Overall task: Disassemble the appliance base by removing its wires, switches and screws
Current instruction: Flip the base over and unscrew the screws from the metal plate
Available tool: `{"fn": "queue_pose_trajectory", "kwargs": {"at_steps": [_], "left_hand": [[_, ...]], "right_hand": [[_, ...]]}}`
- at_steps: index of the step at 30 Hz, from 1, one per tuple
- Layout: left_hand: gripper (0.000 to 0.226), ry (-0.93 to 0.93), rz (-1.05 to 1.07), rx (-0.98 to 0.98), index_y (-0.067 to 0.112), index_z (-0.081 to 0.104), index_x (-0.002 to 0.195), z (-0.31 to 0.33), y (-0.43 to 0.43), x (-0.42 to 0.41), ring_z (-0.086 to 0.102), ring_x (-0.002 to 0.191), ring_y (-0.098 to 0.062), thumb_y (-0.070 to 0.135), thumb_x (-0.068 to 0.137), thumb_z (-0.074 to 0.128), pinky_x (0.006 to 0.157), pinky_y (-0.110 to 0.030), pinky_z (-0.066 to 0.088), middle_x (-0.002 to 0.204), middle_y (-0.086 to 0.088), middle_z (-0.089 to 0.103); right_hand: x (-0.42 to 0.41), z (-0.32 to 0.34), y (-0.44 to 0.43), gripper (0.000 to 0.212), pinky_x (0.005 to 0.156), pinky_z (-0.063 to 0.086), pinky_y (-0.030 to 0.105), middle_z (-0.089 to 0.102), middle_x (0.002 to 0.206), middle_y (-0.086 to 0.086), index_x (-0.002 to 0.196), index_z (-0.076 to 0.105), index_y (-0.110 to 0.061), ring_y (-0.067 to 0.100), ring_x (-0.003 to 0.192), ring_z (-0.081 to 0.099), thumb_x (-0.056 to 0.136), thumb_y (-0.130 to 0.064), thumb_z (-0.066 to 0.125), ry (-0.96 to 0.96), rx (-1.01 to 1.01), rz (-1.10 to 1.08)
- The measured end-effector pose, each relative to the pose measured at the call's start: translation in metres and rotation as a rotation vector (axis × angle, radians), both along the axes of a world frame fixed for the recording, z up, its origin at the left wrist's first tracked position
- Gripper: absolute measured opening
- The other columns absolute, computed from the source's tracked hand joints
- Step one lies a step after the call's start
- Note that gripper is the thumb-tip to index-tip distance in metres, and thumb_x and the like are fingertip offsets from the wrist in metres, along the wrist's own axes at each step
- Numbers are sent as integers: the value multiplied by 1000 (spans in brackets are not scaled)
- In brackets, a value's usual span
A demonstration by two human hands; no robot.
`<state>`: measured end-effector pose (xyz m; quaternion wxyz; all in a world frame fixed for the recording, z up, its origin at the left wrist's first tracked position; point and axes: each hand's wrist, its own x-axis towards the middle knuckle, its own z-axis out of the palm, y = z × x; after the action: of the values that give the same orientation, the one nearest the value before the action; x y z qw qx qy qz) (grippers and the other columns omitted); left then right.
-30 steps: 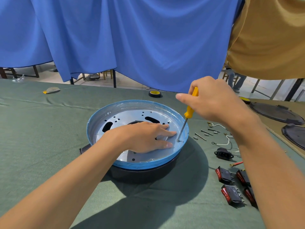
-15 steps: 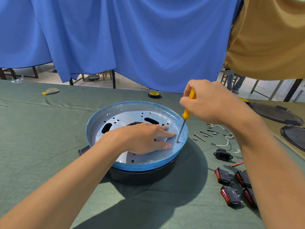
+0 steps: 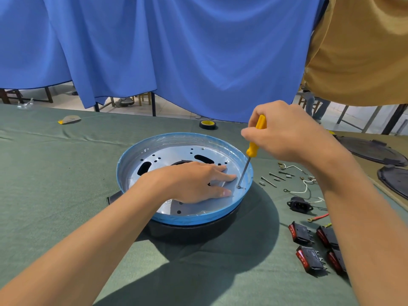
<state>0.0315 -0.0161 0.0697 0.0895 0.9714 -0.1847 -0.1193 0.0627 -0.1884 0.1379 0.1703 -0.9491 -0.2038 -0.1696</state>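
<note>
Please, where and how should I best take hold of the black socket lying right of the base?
Pinch the socket by its black body, across the near and far sides, coming from above. It lies flat on the cloth, and thin white wires trail from its right, so the body is the only firm part.

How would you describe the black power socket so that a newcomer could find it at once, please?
Start at the round blue base on the green cloth and look right. The power socket lies between the white wires beyond and the switches nearer you. Unlike the switches, it has no red face, just an open front with metal pins.
</note>
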Motion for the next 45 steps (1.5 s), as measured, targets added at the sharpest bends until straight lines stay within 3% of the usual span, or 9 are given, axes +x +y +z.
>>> {"fn": "queue_pose_trajectory", "kwargs": {"at_steps": [3,8,13,17,21,28,33,39,45], "left_hand": [[54,-6,-8,3,44,23,149,0,0,1,20,146,-18,54,98,36,117,-44,21,160,17,10],[54,-8,-6,1,44,23,149,0,0,1,19,146,-17,54,98,36,117,-43,19,160,17,10],[53,-50,-16,34,45,25,148,0,0,1,24,144,-18,55,97,35,115,-42,23,159,18,13],[52,-176,-37,62,42,36,145,-1,-1,3,33,138,-16,56,95,42,109,-36,23,155,15,29],[50,-184,13,-115,31,57,132,17,0,7,55,89,-2,46,86,67,74,-16,39,115,13,63],[16,-157,-15,-147,28,74,97,20,-21,22,61,83,-12,30,81,74,68,-25,47,82,13,66],[7,-217,-12,-196,26,77,84,14,-29,26,57,74,-13,27,77,76,56,-21,39,64,18,59],[4,-240,9,-190,24,76,81,11,-30,23,57,77,-16,27,81,73,60,-25,42,69,14,61],[26,-369,6,35,15,68,89,7,-36,17,59,79,-23,38,89,57,60,-33,47,88,-3,66]], "right_hand": [[-3,4,-2,10,56,36,28,58,78,-5,80,58,-27,9,74,50,82,-35,63,87,-34,42],[0,-1,1,44,65,46,37,59,69,4,73,62,-17,26,74,56,89,-58,55,-59,-51,-84],[0,1,0,8,55,35,28,54,74,-6,78,56,-28,9,72,47,82,-32,61,23,-22,38],[1,-4,2,39,68,47,39,57,76,4,80,55,-21,28,79,54,89,-59,51,-49,-72,-86],[3,-2,-1,14,61,41,34,57,77,0,82,55,-24,25,81,55,85,-37,61,-15,-24,7],[4,-3,2,33,65,44,38,60,78,6,81,53,-21,30,82,55,89,-53,53,0,-47,-31],[2,2,-2,8,56,39,32,60,77,0,83,53,-26,19,78,54,82,-31,59,114,1,81],[2,-1,0,26,63,44,37,58,82,4,85,54,-21,28,85,54,89,-47,55,45,-27,28],[3,2,-3,15,57,36,32,54,87,0,96,48,-27,23,86,51,85,-31,57,143,-11,86]]}}
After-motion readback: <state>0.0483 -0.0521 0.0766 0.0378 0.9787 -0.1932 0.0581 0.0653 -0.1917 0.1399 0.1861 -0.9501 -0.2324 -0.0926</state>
